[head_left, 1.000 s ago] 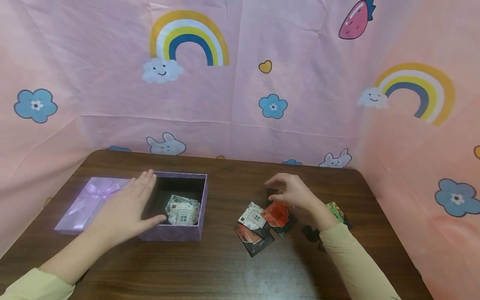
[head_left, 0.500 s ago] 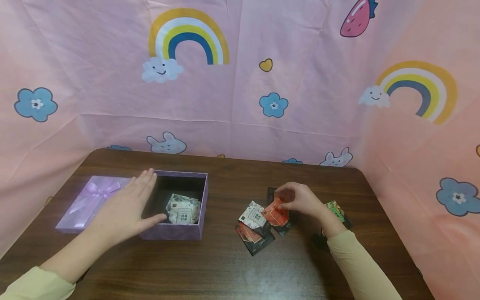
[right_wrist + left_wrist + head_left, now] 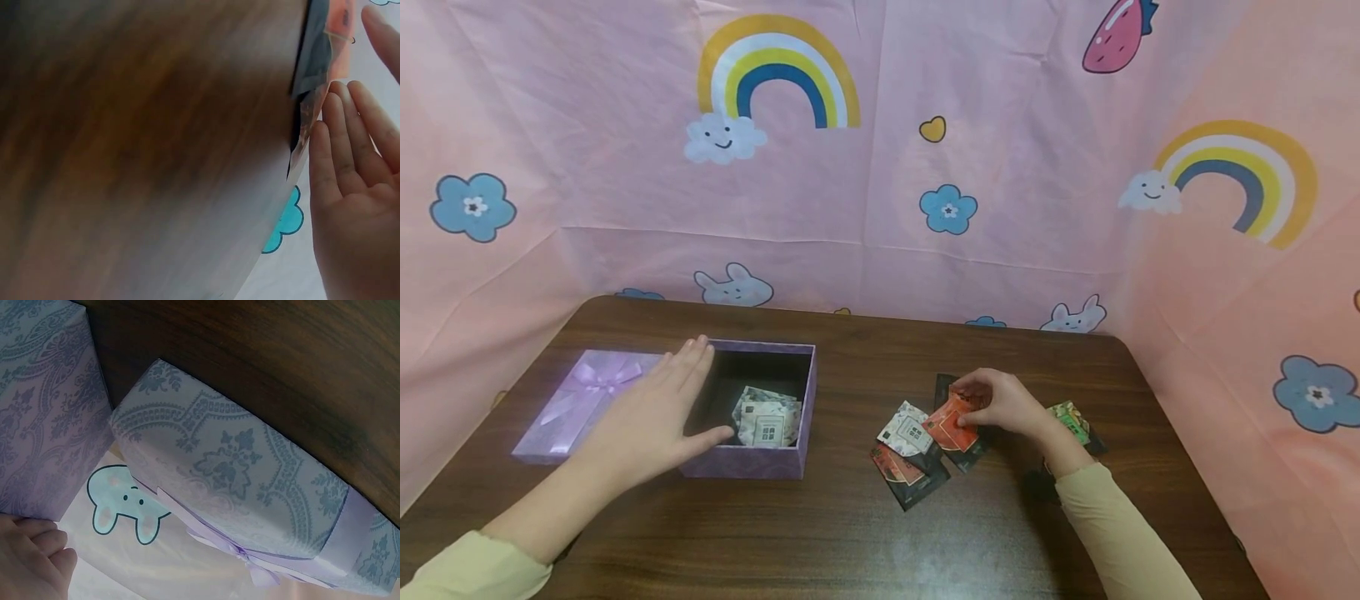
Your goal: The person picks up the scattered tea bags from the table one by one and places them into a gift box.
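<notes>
A lidless purple gift box (image 3: 745,467) holds several white-and-grey tea sachets (image 3: 767,425). My left hand (image 3: 647,408) lies spread over its left side, fingers near the rear rim. In the left wrist view the folded fingers of that hand (image 3: 37,556) are at the patterned box wall (image 3: 50,406). My right hand (image 3: 1003,404) is at an orange tea sachet (image 3: 949,427) on a dark one, fingertips at its edge. In the right wrist view the right hand (image 3: 356,169) has nearly straight fingers, with the thumb a little apart from the orange sachet (image 3: 340,37).
A purple lid with a ribbon bow (image 3: 583,400) lies left of the box. A white sachet (image 3: 907,432) and a red-and-black sachet (image 3: 910,483) overlap on the brown table (image 3: 760,542). A green sachet (image 3: 1071,421) is behind the right forearm. A printed curtain (image 3: 880,167) encloses the table.
My right hand has come down and slightly right, onto the orange sachet, then stayed nearly still. The left hand and box have not moved.
</notes>
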Available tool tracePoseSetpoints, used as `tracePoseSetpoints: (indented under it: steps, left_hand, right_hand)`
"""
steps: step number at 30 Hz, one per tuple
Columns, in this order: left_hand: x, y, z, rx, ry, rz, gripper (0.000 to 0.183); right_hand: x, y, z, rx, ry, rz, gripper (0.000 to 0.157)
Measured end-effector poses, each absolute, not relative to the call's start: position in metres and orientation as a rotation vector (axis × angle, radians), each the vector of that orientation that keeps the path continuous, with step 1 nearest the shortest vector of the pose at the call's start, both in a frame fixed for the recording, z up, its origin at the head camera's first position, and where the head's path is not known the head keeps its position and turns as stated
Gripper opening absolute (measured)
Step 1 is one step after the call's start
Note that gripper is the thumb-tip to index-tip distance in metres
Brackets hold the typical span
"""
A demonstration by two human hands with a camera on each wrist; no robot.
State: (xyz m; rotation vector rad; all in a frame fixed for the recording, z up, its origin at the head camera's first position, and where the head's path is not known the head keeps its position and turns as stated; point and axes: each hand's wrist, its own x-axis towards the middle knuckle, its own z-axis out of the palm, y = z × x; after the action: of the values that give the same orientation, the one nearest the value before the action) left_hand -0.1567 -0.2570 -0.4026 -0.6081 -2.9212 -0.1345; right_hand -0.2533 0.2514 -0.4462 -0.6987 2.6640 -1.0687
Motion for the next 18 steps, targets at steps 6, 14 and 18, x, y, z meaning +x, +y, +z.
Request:
tracePoseSetpoints:
  steps: [6,14,18]
  left_hand:
    - [-0.1555,-0.2571,-0.4027,-0.603,-2.911,-0.129,0.113]
    - [-0.1556,-0.2572,-0.4022,-0.606,-2.905,-0.12,0.113]
    - [-0.1563,-0.2577,-0.4043,-0.615,-2.889,-0.118,0.112]
  right_hand:
    - [-0.2527,0.251,-0.4467,-0.727,2.642,-1.042,0.055]
    - [-0.2538,0.2493,-0.4479,-0.744,2.657,-1.014,0.052]
    - [-0.2546,0.2498,-0.4489,-0.746,2.669,-1.008,0.049]
